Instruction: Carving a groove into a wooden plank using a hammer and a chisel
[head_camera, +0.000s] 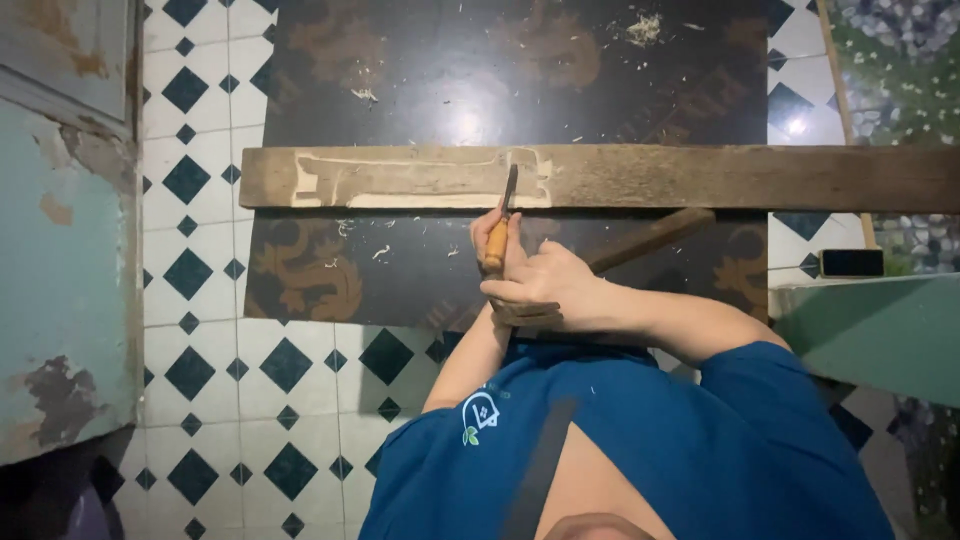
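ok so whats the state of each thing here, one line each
wooden plank: lying flat on the dark board, pale carved recess at its left part
chisel: gripped, blade tip on the recess edge
left hand: closed on the chisel handle
right hand: closed on the mallet
mallet: held low, off the chisel
dark board: strewn with wood chips

You are working over a brown plank (640, 177) showing a pale carved patch (420, 180) toward nine o'clock. Your chisel (500, 225) is showing an orange handle and dark blade. The board (450, 90) underneath is showing black with faded rust-brown marks. The floor tiles (270, 380) are showing white with dark blue diamonds. Your shirt (680, 440), at six o'clock, is showing deep blue.
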